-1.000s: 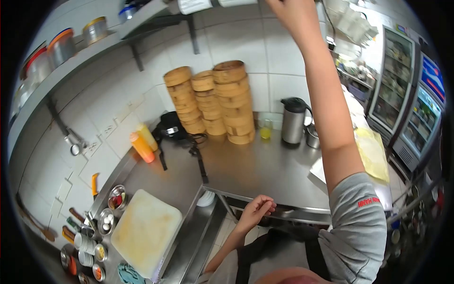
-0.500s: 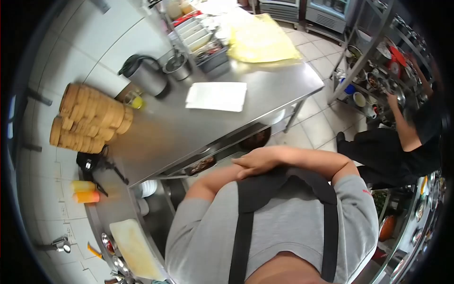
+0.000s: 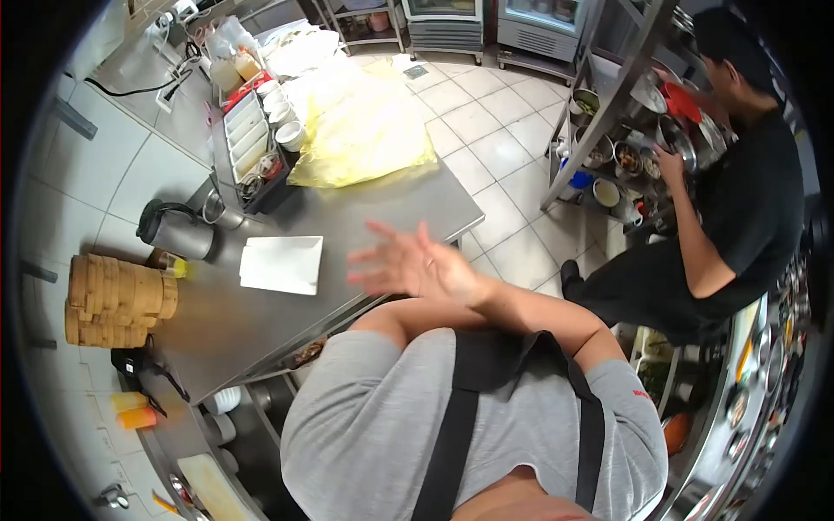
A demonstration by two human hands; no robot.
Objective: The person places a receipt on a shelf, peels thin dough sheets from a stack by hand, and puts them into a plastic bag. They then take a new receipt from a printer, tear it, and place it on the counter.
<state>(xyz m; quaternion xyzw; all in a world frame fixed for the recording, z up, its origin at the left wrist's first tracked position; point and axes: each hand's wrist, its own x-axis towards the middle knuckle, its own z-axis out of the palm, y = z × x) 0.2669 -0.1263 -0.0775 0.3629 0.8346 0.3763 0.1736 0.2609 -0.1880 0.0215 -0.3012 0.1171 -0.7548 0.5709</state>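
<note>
My right hand (image 3: pixel 426 267) is raised in front of my chest with its fingers spread and a little blurred. Nothing is in it. It hovers near the front edge of the steel table (image 3: pixel 347 208), to the right of a white rectangular plate or tray (image 3: pixel 282 265). My left arm (image 3: pixel 395 319) is folded across my body, and its hand is hidden behind my right forearm.
On the table sit a yellow plastic sheet (image 3: pixel 360 130), a steel jug (image 3: pixel 178 230) and stacked bamboo steamers (image 3: pixel 122 300). To the right, a co-worker in black (image 3: pixel 738 191) reaches to a metal rack (image 3: pixel 608 117) holding bowls and pots.
My right hand has lifted off my left forearm and opened, its fingers spreading. The view has turned right and upward, showing more of the co-worker and the floor.
</note>
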